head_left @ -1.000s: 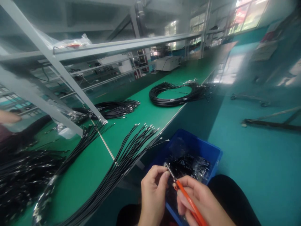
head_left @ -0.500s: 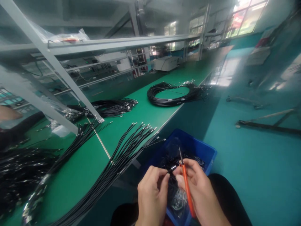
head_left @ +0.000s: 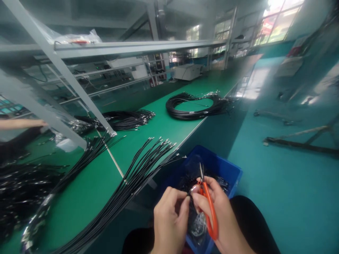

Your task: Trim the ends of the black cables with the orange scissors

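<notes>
Both hands are closed: by the left hand (head_left: 169, 216) a small dark part (head_left: 189, 193) is pinched at the fingertips; by the right hand (head_left: 223, 207), snips (head_left: 210, 201) are gripped, points up, above the blue bin (head_left: 235, 176).

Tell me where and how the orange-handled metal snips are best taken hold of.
Probably by the rounded lower end of the orange handles, coming from the wearer's side: the pointed metal blades aim away from the wearer, and that end shows uncovered where the right hand holds them.
</notes>
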`<action>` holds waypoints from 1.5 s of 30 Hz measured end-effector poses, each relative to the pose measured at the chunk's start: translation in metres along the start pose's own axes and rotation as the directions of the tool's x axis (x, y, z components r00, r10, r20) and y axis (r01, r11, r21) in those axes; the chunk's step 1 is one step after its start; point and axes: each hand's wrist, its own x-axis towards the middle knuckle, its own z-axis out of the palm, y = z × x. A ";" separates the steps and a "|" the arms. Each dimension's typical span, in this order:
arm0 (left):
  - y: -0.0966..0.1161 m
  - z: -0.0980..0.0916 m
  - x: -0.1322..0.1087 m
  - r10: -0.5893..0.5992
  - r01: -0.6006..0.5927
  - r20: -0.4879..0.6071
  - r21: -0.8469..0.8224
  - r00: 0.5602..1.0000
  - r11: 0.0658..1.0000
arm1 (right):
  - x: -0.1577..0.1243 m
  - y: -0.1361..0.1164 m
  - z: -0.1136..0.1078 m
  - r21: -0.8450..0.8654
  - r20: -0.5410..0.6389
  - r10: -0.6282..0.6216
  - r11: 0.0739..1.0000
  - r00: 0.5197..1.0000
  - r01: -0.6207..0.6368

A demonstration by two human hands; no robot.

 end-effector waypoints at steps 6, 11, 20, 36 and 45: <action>-0.002 -0.009 0.008 -0.172 0.178 0.051 -0.147 0.984 0.973 | -0.007 -0.010 -0.019 -0.126 0.101 0.008 0.992 0.995 0.004; -0.002 -0.014 0.009 -0.256 0.278 0.108 -0.327 0.961 0.903 | -0.017 -0.022 -0.040 -0.233 0.415 0.356 0.931 0.838 -0.280; 0.003 -0.017 0.007 -0.256 0.281 0.117 -0.416 0.960 0.865 | -0.024 -0.007 -0.040 -0.194 0.397 0.368 0.929 0.841 -0.315; -0.001 -0.011 0.006 -0.197 0.207 0.063 -0.286 0.978 0.936 | -0.011 -0.003 -0.037 -0.382 0.431 0.387 0.897 0.816 -0.224; -0.031 -0.029 0.003 -0.053 -0.010 0.077 0.651 0.996 0.759 | -0.010 -0.025 -0.058 -0.245 0.203 0.338 0.926 0.919 -0.286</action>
